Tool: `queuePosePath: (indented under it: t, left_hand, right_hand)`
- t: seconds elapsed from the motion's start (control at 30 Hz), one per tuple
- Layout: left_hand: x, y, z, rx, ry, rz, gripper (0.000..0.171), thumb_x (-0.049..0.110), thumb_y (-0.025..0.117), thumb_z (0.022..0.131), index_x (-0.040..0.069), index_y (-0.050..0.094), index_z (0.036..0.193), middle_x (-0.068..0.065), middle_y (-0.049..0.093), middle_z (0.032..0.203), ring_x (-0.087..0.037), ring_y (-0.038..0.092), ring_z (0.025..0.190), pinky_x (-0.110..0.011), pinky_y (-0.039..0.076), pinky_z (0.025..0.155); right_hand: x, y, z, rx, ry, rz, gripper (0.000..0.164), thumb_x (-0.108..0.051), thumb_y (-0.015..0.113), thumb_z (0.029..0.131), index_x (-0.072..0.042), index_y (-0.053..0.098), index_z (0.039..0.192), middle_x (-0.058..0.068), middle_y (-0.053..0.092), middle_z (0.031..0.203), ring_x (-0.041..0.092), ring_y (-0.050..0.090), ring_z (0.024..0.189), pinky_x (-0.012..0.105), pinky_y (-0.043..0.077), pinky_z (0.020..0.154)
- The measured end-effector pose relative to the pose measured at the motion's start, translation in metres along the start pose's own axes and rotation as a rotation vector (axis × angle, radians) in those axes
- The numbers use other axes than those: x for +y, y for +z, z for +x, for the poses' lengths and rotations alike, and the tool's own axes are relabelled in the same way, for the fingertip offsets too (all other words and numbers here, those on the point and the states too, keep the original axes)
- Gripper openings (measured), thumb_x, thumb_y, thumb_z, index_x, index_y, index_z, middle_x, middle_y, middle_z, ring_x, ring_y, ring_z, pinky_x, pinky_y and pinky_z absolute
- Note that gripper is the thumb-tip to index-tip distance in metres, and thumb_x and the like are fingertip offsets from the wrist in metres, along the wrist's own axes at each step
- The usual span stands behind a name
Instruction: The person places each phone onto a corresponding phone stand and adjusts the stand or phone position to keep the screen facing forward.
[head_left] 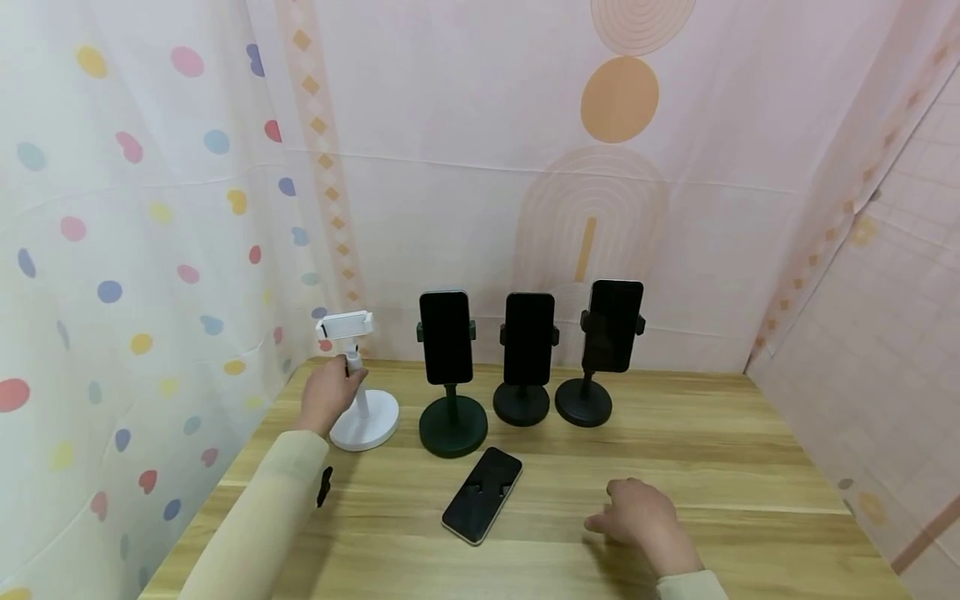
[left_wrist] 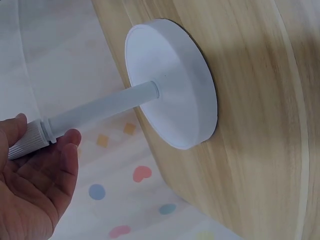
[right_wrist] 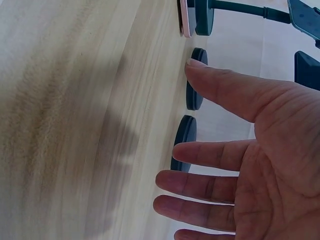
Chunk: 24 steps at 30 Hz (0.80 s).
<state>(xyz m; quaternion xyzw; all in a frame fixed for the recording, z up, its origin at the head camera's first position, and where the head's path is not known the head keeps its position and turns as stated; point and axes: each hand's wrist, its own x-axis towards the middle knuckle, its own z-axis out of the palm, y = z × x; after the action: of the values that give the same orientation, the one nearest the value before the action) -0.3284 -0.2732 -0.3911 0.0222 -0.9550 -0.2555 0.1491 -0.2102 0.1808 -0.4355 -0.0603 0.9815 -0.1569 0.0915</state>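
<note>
A white phone stand (head_left: 372,427) with a round base stands at the left of the table, its clamp holding no phone. My left hand (head_left: 327,393) grips its pole below the clamp; in the left wrist view, the thumb and fingers of that left hand (left_wrist: 37,192) are around the ribbed collar of the stand (left_wrist: 172,85). Over the table's right side hovers my right hand (head_left: 641,517), touching nothing. Its fingers look extended and spread in the right wrist view. Between the hands, a phone (head_left: 482,497) lies flat with its dark screen up.
A dark green stand (head_left: 453,433) and two black stands, one in the middle (head_left: 521,408) and one farther right (head_left: 583,407), each hold an upright phone. A small black item (head_left: 324,487) shows beside the left sleeve. Patterned curtains (head_left: 450,208) hang behind the wooden table (head_left: 735,467).
</note>
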Motion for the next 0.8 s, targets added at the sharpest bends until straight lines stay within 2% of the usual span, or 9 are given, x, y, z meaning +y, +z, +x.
queuePosePath:
  t: [0.27, 0.5, 0.8]
  left_hand:
    - [-0.002, 0.002, -0.005, 0.034, 0.031, -0.005, 0.025, 0.018, 0.058, 0.100, -0.006, 0.058, 0.093, -0.021, 0.064, 0.082, -0.036, 0.062, 0.074, -0.049, 0.048, 0.065]
    - [0.004, 0.002, -0.020, 0.034, 0.076, -0.025, 0.022, 0.017, 0.059, 0.099, -0.005, 0.059, 0.094, -0.017, 0.065, 0.080, -0.031, 0.060, 0.070, -0.047, 0.047, 0.064]
    - [0.016, 0.005, -0.040, 0.058, 0.119, -0.035, 0.023, 0.018, 0.063, 0.097, -0.005, 0.063, 0.096, -0.015, 0.067, 0.081, -0.030, 0.063, 0.071, -0.046, 0.049, 0.064]
  right_hand:
    - [-0.001, 0.003, 0.001, 0.006, -0.002, -0.004, 0.058, -0.041, 0.081, 0.078, 0.003, 0.068, 0.112, 0.012, 0.068, 0.100, 0.035, 0.063, 0.097, 0.053, 0.050, 0.084]
    - [-0.001, 0.001, 0.002, 0.023, 0.004, -0.008, 0.059, -0.044, 0.080, 0.079, 0.003, 0.068, 0.113, 0.017, 0.067, 0.106, 0.037, 0.063, 0.099, 0.054, 0.051, 0.083]
    - [-0.003, -0.004, 0.000, 0.029, 0.006, -0.010, 0.061, -0.044, 0.079, 0.080, 0.005, 0.067, 0.116, 0.020, 0.066, 0.111, 0.040, 0.062, 0.103, 0.055, 0.050, 0.084]
